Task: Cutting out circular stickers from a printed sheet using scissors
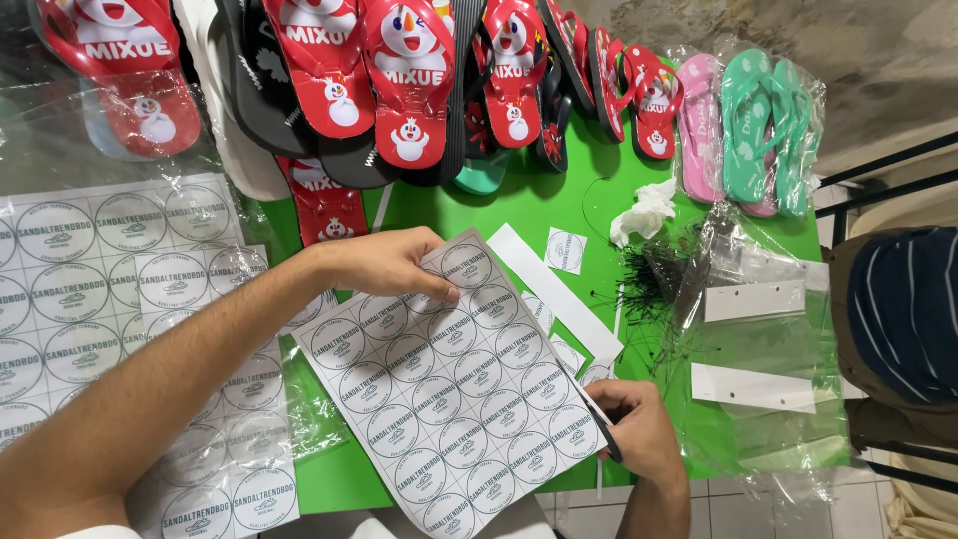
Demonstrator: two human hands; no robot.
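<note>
My left hand [384, 262] pinches the top edge of a white sheet printed with several round labels [449, 384], which lies tilted over the green table [559, 195]. At the sheet's right edge my right hand [639, 427] grips dark scissors [599, 431] whose blades meet the paper. Cut paper strips [552, 289] and a single square label [565, 250] lie just beyond the sheet.
More label sheets [90, 289] under clear plastic lie at the left. Red, black, pink and teal flip-flops [409, 80] line the far edge. A crumpled tissue [644, 212], black ties [644, 284] and clear bags with white cards [753, 299] sit at the right.
</note>
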